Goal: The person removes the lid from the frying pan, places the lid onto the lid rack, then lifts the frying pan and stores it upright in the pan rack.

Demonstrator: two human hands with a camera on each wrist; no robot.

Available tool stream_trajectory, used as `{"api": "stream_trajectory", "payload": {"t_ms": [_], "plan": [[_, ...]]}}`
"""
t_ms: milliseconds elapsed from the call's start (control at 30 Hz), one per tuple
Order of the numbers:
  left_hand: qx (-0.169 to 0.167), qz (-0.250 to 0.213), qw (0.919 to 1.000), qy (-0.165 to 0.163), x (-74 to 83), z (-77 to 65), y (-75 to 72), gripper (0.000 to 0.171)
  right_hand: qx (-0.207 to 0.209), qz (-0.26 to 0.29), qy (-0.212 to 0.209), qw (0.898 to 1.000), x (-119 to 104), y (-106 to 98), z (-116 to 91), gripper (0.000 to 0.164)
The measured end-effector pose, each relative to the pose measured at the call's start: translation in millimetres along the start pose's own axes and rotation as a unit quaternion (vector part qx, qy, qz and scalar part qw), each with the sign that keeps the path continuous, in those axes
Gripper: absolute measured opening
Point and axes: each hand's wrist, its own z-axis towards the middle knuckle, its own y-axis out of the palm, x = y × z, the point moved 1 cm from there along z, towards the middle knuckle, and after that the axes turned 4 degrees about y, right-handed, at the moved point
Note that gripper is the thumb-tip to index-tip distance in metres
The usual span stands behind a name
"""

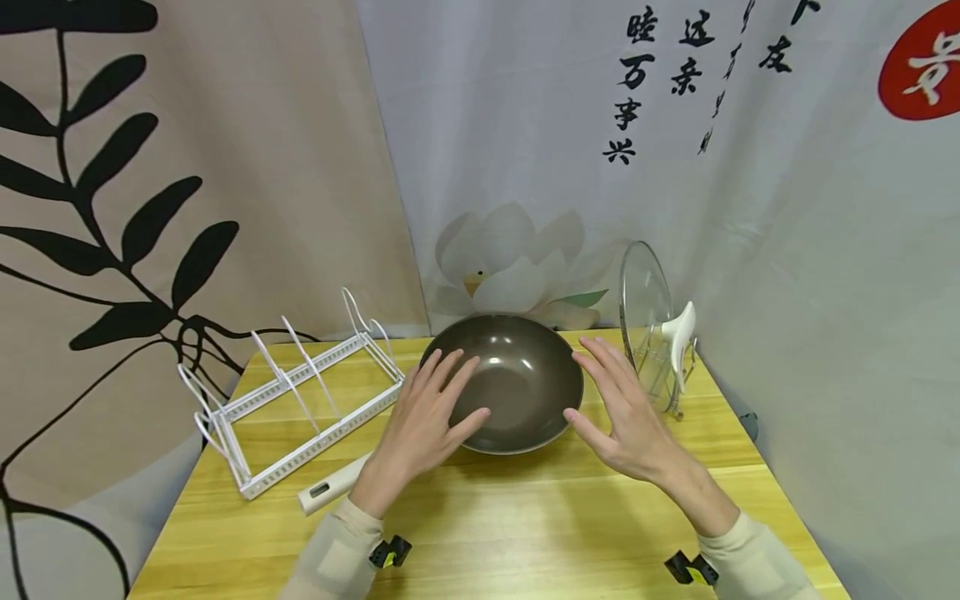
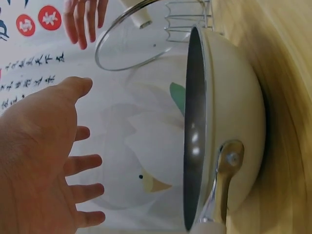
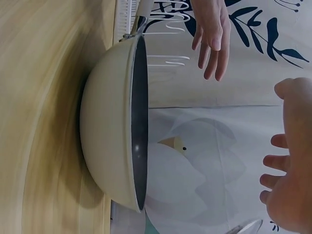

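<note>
A deep wok (image 1: 510, 400) stands upright on the table, dark inside and cream outside, its cream handle (image 1: 333, 485) pointing front left. Over its left rim my left hand (image 1: 420, 421) hovers with fingers spread, holding nothing. My right hand (image 1: 626, 417) is raised at the right of the rim, fingers likewise spread and nothing in them. Both wrist views show the hands above the level of the wok (image 2: 243, 112), apart from its rim. Behind my right hand, a glass lid (image 1: 647, 292) with a white knob handle (image 1: 679, 337) stands on edge in a small wire holder (image 1: 667, 400).
A white rack (image 1: 322, 437) with upright wire dividers lies left of the wok, close to its handle. The wooden table (image 1: 517, 533) backs onto a printed curtain (image 1: 510, 125), which also hangs along the right side.
</note>
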Motion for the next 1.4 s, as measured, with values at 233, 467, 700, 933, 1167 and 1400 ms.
{"api": "stream_trajectory", "payload": {"t_ms": [233,467,700,933,1167,1400], "plan": [[-0.008,0.021,0.9995,-0.021,-8.9,-16.0,-5.6,0.077,-0.03,-0.018,-0.005,0.999,-6.2,8.9,-1.5,0.078],[-0.026,0.021,0.9983,-0.047,-19.4,-34.8,-11.0,0.08,-0.082,-0.034,0.022,0.996,-7.3,17.1,-4.1,0.084],[-0.03,0.024,0.9969,-0.069,-32.8,-54.8,-18.3,0.081,-0.111,-0.029,0.043,0.993,-8.3,24.0,-7.9,0.085],[-0.045,0.023,0.9952,-0.084,-42.2,-69.0,-24.1,0.083,-0.133,-0.041,0.054,0.989,-4.8,32.2,-13.0,0.085],[-0.046,0.002,0.9939,-0.1,-49.8,-79.6,-30.6,0.08,-0.152,-0.047,0.064,0.985,-1.1,38.9,-18.1,0.085],[-0.047,0.009,0.9936,-0.102,-57.3,-90.5,-32.0,0.079,-0.16,-0.058,0.075,0.983,1.5,44.8,-22.2,0.084]]}}
